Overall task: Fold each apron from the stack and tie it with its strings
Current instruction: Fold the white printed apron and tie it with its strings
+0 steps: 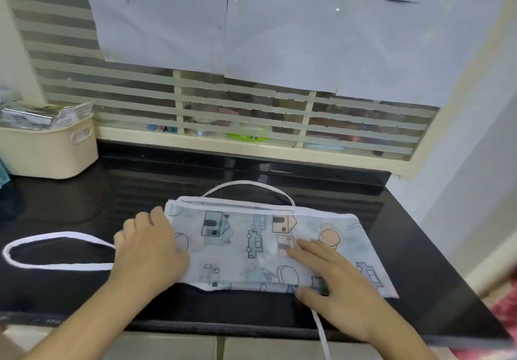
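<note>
views: one, head-worn, wide-angle | facing: forward and down, toward the black counter (419,261) | framing: counter seen from close above its near edge, both forearms entering from below | beyond the counter: striped window (251,113) seen at its far edge, upper frame filled | shared coverage: none, single view

You've got a black countertop (405,247) with a cream basket (47,152) at the far left, stuffed with silvery packets (33,117). Behind is a striped blind (251,107), with white paper sheets (251,23) over its upper part.
</note>
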